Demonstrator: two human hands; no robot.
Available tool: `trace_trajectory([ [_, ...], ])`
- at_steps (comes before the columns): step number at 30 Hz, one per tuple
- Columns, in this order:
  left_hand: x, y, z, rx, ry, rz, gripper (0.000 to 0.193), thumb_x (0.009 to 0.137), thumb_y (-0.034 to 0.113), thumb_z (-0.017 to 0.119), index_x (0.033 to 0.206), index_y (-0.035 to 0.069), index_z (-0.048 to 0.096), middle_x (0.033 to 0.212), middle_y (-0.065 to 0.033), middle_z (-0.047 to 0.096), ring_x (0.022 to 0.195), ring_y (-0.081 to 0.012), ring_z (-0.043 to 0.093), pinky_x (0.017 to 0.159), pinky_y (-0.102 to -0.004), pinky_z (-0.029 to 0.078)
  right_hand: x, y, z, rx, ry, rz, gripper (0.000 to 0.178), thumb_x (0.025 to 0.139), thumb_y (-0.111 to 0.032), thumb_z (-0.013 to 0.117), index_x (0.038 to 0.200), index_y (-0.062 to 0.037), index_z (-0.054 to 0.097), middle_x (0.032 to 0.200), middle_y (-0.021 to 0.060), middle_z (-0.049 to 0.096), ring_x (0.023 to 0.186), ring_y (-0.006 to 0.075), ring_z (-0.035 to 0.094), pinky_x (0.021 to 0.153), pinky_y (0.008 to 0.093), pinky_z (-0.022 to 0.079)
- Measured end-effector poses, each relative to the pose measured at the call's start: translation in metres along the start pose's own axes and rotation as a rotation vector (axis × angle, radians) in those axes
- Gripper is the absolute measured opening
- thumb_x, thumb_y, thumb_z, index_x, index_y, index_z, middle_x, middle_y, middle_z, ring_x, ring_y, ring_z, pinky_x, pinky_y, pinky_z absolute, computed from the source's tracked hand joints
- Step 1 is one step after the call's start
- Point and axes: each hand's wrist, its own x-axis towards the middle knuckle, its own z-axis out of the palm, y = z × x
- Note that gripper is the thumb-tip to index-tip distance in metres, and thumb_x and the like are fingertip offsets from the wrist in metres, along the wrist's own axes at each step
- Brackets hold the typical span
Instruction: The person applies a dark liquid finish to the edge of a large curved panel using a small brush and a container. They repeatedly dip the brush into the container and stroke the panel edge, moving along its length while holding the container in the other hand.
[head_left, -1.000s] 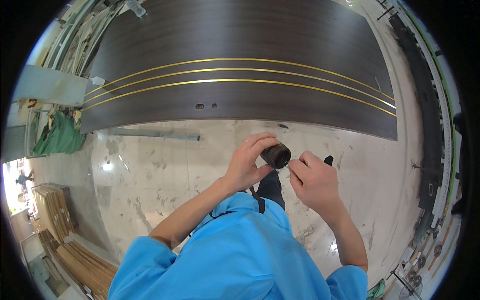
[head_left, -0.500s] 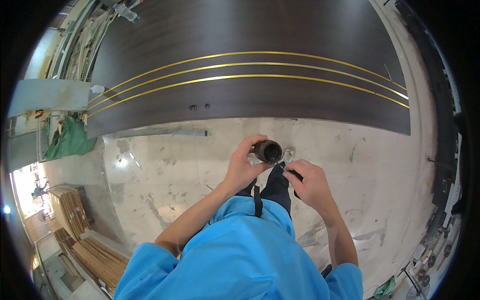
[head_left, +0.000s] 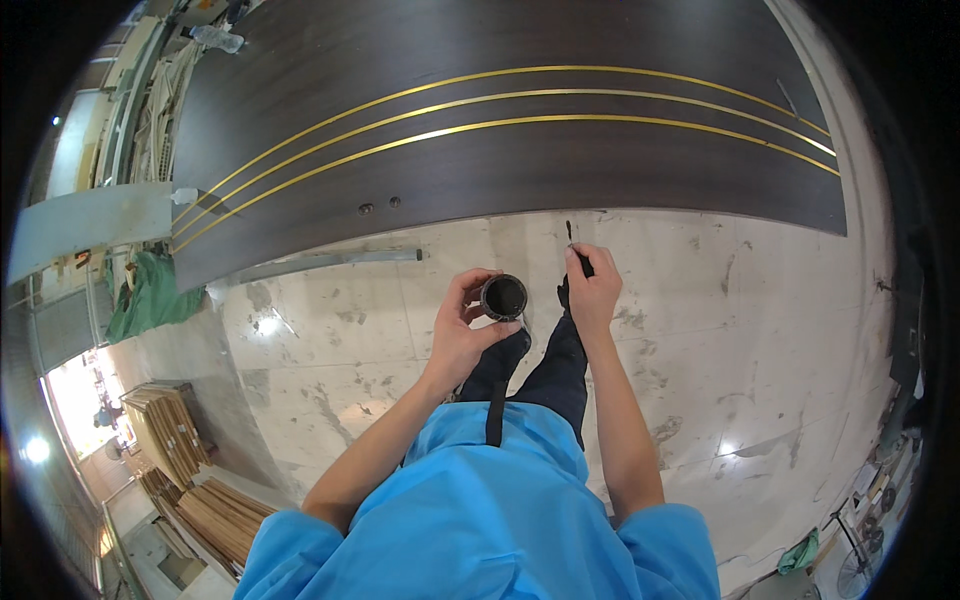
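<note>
My left hand [head_left: 470,325] is wrapped round a small dark jar [head_left: 504,297], its round mouth facing up and its inside dark. Out to the right, my right hand [head_left: 596,285] pinches a slim tool with a dark handle and a dark-coated tip [head_left: 569,230]; whether it is a brush or a small blade I cannot make out. That tip points at the near edge of a large dark brown panel [head_left: 480,170]. Three gold strips [head_left: 560,92] run across the panel, and two small round dark spots [head_left: 380,206] show near its front edge.
A grey metal bar [head_left: 330,259] lies below the panel's near left edge. A clear plastic bottle [head_left: 216,39] is at the far left, near a green cloth [head_left: 150,298]. Stacked boards [head_left: 165,425] stand at lower left. The pale floor [head_left: 700,330] is stained.
My right hand has drawn the tool away from the jar's mouth and moved it forward toward the panel. The jar has shifted slightly left with my left hand. My view has turned a little.
</note>
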Motion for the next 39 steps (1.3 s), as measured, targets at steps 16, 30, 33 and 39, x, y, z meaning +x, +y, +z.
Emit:
trace_trajectory([
  [16, -0.021, 0.006, -0.01, 0.021, -0.038, 0.019, 0.075, 0.076, -0.001, 0.089, 0.141, 0.01, 0.054, 0.14, -0.0037, 0.06, 0.127, -0.0173, 0.059, 0.107, -0.0384, 0.049, 0.019, 0.027, 0.017, -0.05, 0.185, 0.064, 0.012, 0.094, -0.013, 0.073, 0.1, -0.0018, 0.074, 0.096, 0.014, 0.071, 0.087, 0.0321, 0.069, 0.079, 0.04, 0.054],
  [30, -0.018, 0.009, -0.005, 0.034, -0.047, -0.002, 0.074, 0.075, -0.001, 0.088, 0.141, 0.009, 0.055, 0.139, -0.0037, 0.06, 0.127, -0.0173, 0.059, 0.108, -0.0373, 0.048, 0.021, 0.024, 0.021, -0.144, 0.139, -0.074, 0.01, 0.094, -0.013, 0.073, 0.099, -0.0042, 0.073, 0.095, 0.0145, 0.069, 0.087, 0.0342, 0.068, 0.077, 0.0418, 0.054],
  [33, -0.019, 0.009, -0.004, 0.031, -0.047, -0.023, 0.074, 0.075, -0.002, 0.088, 0.14, 0.01, 0.055, 0.14, -0.0039, 0.06, 0.128, -0.0176, 0.059, 0.109, -0.0371, 0.048, 0.028, 0.028, 0.005, -0.17, 0.198, -0.02, 0.01, 0.093, -0.013, 0.072, 0.099, -0.0043, 0.073, 0.096, 0.0144, 0.07, 0.087, 0.0343, 0.068, 0.077, 0.0421, 0.054],
  [39, -0.015, 0.013, 0.004, 0.026, -0.064, -0.023, 0.072, 0.075, -0.003, 0.087, 0.139, 0.011, 0.056, 0.142, -0.0041, 0.06, 0.129, -0.0179, 0.058, 0.11, -0.0371, 0.047, 0.017, 0.02, 0.024, -0.154, 0.096, -0.083, 0.01, 0.092, -0.013, 0.073, 0.098, -0.0051, 0.072, 0.095, 0.0146, 0.07, 0.088, 0.035, 0.068, 0.076, 0.0428, 0.054],
])
